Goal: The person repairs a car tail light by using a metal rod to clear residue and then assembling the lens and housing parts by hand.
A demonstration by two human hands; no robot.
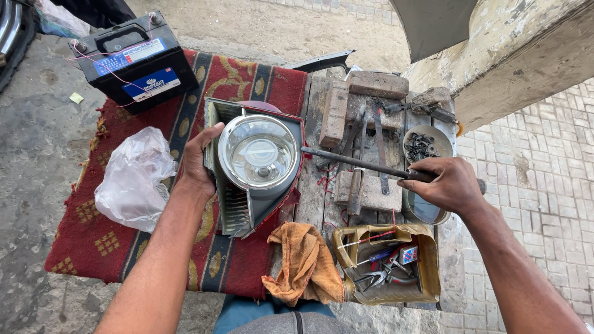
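Note:
A vehicle headlight unit with a round chrome reflector and a grey ribbed housing lies on a red patterned rug. My left hand grips the left side of its housing. My right hand is closed on the handle of a long dark screwdriver. The shaft points left and its tip touches the right edge of the headlight.
A black car battery stands at the rug's far left corner, a crumpled plastic bag at the left. Bricks, hand tools, a dish of bolts, an orange rag and a cut container of tools fill the wooden bench.

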